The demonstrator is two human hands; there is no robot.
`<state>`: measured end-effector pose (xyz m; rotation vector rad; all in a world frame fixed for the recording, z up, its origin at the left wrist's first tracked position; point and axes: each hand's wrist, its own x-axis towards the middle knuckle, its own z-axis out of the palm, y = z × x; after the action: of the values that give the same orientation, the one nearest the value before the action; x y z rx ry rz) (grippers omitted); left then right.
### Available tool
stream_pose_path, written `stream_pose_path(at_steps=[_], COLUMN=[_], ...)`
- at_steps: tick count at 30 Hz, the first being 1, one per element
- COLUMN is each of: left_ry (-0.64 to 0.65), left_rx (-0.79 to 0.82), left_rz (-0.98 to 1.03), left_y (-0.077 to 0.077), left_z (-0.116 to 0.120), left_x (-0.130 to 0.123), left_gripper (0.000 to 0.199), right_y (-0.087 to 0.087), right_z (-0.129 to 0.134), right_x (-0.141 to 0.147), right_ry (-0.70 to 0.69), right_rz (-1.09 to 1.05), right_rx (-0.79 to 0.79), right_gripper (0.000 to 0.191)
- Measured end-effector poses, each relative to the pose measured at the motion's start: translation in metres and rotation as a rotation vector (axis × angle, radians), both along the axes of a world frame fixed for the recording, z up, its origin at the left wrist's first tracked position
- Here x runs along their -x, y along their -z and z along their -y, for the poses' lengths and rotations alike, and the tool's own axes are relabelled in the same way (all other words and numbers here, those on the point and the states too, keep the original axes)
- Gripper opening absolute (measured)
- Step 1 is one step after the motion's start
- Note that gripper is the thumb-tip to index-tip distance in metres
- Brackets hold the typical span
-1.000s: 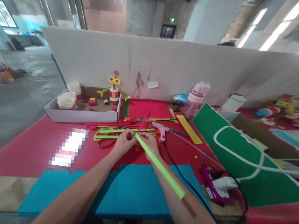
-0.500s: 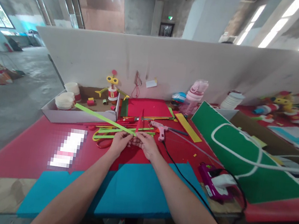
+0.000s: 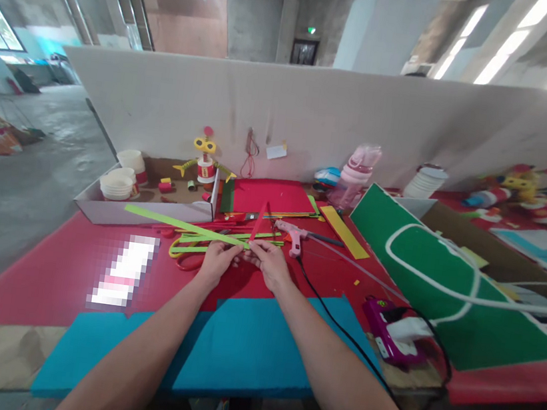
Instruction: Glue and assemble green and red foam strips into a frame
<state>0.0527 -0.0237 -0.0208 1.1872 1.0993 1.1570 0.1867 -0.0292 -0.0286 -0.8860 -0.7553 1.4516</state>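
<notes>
Over a red-covered bench (image 3: 61, 264), the left hand (image 3: 218, 261) pinches a lime-green strip (image 3: 170, 220) near its right end; the right hand (image 3: 271, 265), just beside, pinches it where a red strip (image 3: 258, 223) meets it, pointing away. The lime-green strip's long axis runs leftward, slightly away, past the left hand. A pink glue gun (image 3: 295, 245) crowds the right; a flat blue sheet (image 3: 245, 342) reaches the near edge.
</notes>
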Motion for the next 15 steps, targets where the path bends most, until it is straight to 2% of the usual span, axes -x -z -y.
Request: stream_pose_path(at_steps=[7, 15], left_ry=[-0.001, 0.044], left_rx=[-0.002, -0.034], left_rz=[0.036, -0.018], left_y=[-0.0002, 0.0008], left_z=[-0.0002, -0.0016], left_x=[-0.0006, 0.0004], left_gripper=[0.027, 0.03], right_y=[0.0014, -0.0023], right_z=[-0.0014, 0.0001], right_x=[-0.0002, -0.0031], right_ry=[0.011, 0.073], right_rz=[0.131, 0.371], right_rx=[-0.037, -0.174], right_gripper=[0.035, 0.025])
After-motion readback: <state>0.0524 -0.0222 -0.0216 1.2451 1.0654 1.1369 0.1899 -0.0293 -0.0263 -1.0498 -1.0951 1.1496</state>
